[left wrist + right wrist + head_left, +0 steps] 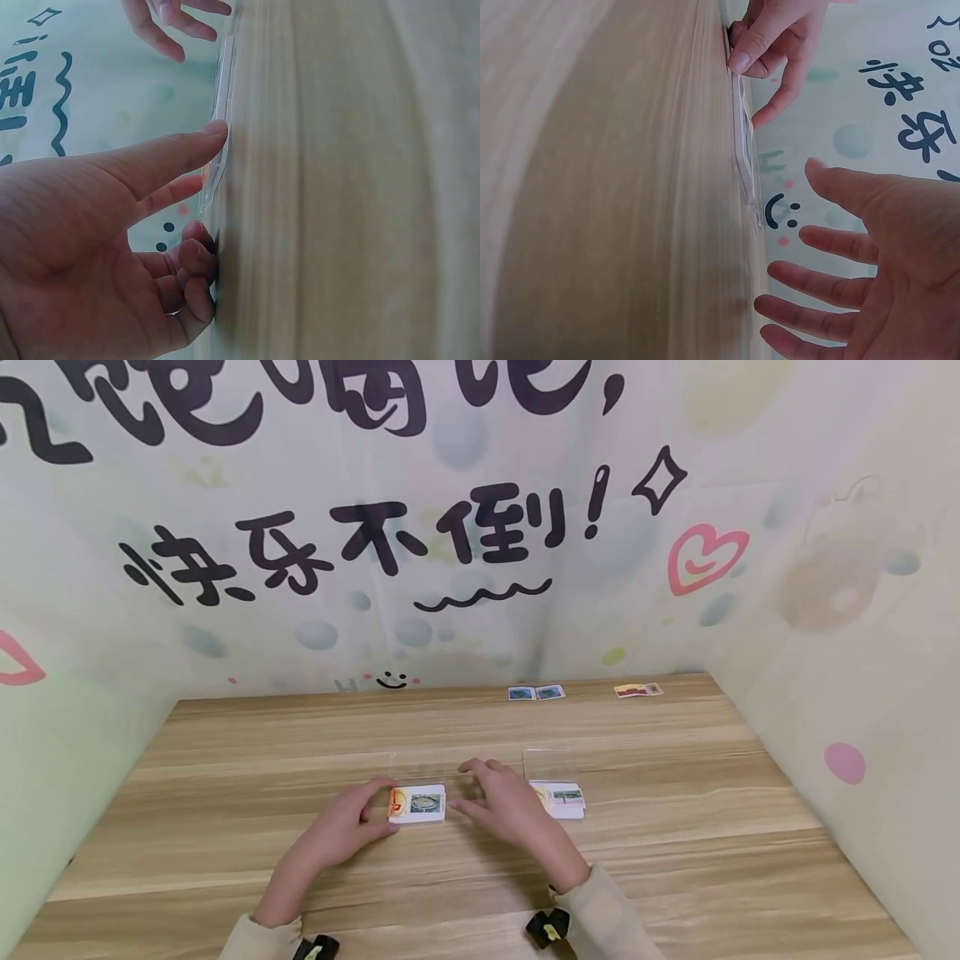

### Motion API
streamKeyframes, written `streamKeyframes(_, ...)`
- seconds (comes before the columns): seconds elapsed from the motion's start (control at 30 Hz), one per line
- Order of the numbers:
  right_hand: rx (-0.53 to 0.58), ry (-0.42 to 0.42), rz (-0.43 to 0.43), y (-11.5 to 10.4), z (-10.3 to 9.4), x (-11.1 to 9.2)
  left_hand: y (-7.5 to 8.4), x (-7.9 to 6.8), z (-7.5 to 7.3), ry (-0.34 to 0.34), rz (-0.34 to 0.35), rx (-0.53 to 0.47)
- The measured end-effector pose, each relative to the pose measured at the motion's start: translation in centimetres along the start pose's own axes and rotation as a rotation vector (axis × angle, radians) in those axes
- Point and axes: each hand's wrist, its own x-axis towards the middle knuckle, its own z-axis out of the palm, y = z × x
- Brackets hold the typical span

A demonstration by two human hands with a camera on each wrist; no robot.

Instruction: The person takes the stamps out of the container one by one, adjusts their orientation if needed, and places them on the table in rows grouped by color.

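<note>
- gripping a card stack: left hand pinches its left end, thumb on the near edge, index finger curled over the far corner, other fingers tucked under toward the table.
- left wrist view agrees: the thumb tip sits on the stack's edge, the lower fingers are curled against the wood, and the stack lies flat on the tabletop.
- card stack is at table centre, slightly near of middle; top card shows an orange mark at its left and a greenish photo at its right.
- right hand is open, fingers spread and near straight, palm down, hovering just right of the card stack. fingertips are close to its right edge; cannot tell if they touch.
- right wrist view shows the same: splayed fingers holding nothing, a gap visible between them and the table edge line.
- second card pile lies just right of the right hand, partly hidden behind it, flat on the table.
- clear plastic case stands just far of that pile, very faint. a second transparent piece may sit far of the card stack, but it is too faint to confirm.
- far edge of the table: two blue picture cards side by side, and further right a red-and-yellow card pair. both are well apart from the hands.
- backdrop behind the table is printed with black characters, a pink heart and a smiley.
</note>
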Motion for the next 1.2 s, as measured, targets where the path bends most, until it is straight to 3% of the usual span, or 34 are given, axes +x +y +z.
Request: streamKeyframes(1.2,0.025,-0.064,0.001,-0.8,0.9,1.1,0.1,0.1,-0.1,-0.016,-0.027,-0.044)
